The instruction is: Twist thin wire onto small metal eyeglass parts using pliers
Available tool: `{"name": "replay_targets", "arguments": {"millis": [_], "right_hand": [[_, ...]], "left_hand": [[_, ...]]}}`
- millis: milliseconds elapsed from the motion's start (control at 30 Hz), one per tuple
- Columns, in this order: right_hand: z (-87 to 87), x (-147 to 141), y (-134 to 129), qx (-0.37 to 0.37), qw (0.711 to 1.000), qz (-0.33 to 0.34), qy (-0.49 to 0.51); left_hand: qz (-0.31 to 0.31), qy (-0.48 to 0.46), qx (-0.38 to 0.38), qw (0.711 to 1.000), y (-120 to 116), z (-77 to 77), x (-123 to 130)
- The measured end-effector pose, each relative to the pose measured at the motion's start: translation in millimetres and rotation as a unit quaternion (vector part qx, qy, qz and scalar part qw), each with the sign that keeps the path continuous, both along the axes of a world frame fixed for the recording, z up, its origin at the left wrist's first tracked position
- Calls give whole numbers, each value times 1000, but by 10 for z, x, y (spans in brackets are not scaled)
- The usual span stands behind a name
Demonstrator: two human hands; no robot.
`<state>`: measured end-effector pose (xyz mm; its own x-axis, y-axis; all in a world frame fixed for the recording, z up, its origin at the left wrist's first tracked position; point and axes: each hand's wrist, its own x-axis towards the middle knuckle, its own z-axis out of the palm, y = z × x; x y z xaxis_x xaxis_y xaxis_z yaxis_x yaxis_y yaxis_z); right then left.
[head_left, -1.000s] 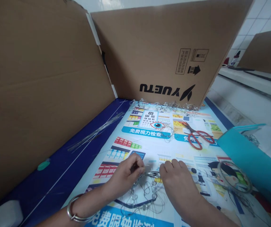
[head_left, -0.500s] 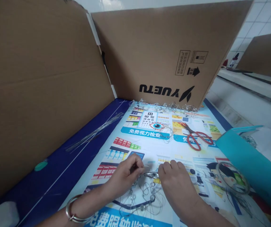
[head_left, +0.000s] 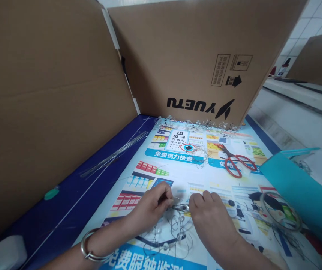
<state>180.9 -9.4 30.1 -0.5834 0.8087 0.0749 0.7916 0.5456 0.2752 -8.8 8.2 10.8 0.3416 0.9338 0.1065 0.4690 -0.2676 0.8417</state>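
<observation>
My left hand (head_left: 158, 202) is pinched closed around a thin wire, whose curved end shows above the fingertips. A silver bangle circles that wrist. My right hand (head_left: 207, 213) is wrapped round a pair of pliers (head_left: 181, 207); only the metal head shows, its jaws pointing left and meeting the wire at my left fingertips. Below the pliers, a tangled wire strand with clear beads (head_left: 180, 235) lies on the printed sheet. The pliers' handles are hidden inside my right hand.
Red-handled scissors (head_left: 238, 163) lie on the printed sheet. Straight wires (head_left: 114, 153) rest at left. A wire coil (head_left: 281, 212) sits beside a teal box (head_left: 298, 187) at right. More beaded wire (head_left: 197, 124) lines the foot of the cardboard wall (head_left: 200, 56).
Both hands keep nearly the same pose, pliers still against the wire. The whole view has shifted slightly, with the scene appearing a little further right.
</observation>
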Motion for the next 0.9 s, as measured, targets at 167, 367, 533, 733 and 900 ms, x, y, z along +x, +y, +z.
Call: {"name": "replay_targets", "arguments": {"millis": [167,367,533,733,900], "right_hand": [[30,-19,-7,-14,1000,-5,-1],[44,-38,-13,-23,1000,-7,-6],[64,-60,-10,-33,999,-15,-4],[84,-83,-22,-31,999,-34,-16],[103,-108,-18,-34,999,-37,-10]], "left_hand": [[-1,7,8,1000,7,-4,-7],[-1,2,6,1000,6,-34,-11],[8,5,6,1000,8,-21,3],[13,13,6,1000,-2,-31,5],[6,14,19,1000,-8,-46,-3]]}}
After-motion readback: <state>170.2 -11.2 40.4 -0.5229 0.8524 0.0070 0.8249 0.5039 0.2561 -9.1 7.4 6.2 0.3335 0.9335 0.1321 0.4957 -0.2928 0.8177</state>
